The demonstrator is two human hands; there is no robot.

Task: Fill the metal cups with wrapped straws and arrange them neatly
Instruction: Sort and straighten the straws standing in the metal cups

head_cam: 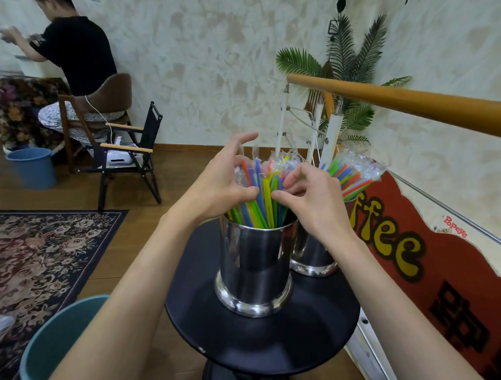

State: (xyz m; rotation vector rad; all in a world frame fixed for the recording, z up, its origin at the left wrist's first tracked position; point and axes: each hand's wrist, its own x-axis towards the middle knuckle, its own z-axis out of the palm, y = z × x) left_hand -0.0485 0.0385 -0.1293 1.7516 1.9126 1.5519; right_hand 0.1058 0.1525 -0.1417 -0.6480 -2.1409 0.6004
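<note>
A shiny metal cup [254, 264] stands near the middle of a small round black table [264, 341]. It is full of wrapped straws [265, 195] in green, blue, yellow and orange, standing upright. My left hand [220, 182] grips the bunch from the left, thumb and fingers curled round the straws. My right hand [310, 196] pinches the straws from the right. Behind it a second metal cup [312, 259] holds more wrapped straws [355, 173] that lean to the right; my right forearm hides much of that cup.
A teal bucket [58, 344] stands at lower left beside a patterned rug [39, 256]. A wooden handrail [397, 100] crosses at upper right above a red coffee sign [436, 268]. A seated person [74, 54], folding chair [130, 155] and blue bucket [31, 167] are farther left.
</note>
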